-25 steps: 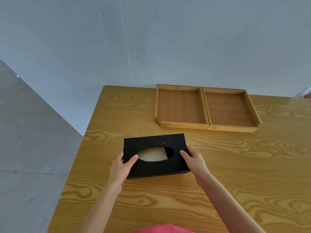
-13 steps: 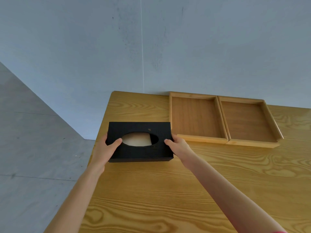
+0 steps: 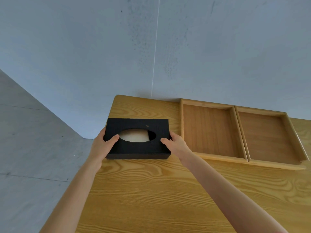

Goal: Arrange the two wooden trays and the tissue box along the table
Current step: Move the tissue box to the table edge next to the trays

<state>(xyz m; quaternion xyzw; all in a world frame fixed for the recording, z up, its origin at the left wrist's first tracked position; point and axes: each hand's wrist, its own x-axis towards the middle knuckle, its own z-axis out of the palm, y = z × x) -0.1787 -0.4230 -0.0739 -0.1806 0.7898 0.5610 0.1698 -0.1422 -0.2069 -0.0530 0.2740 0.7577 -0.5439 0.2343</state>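
Wood-grain table (image 3: 151, 195) fills the near field, yellow-tan, bare in front. Two forearms reach across it from the near edge.

Mid-field, left side: black tissue box (image 3: 137, 139), oval opening on top, pale tissue showing inside. Left hand (image 3: 104, 145) clasps its left end, thumb lying on the top face by the opening. Right hand (image 3: 175, 143) clasps the right end, thumb on top likewise. Both grips closed on the box. Whether the box rests on the table or is held just above it, cannot tell; its near face sits very close to the surface. Box lies close to the table's left edge, long side running left to right.

Right of the box: left tray (image 3: 208, 130), shallow, wooden, nothing in it, just beside the right hand. Right tray (image 3: 267, 137) touches it along one shared side. Both run back toward the far edge, against the grey wall (image 3: 151, 47).

Judgement: trays look placed already, a tidy pair. Step in hand is seating the tissue box as the third item of the row, at its left end. Next move calls for nudging the box farther back and rightward so it lines up with the trays, squaring it, then letting go with both hands. Watch the left table edge.
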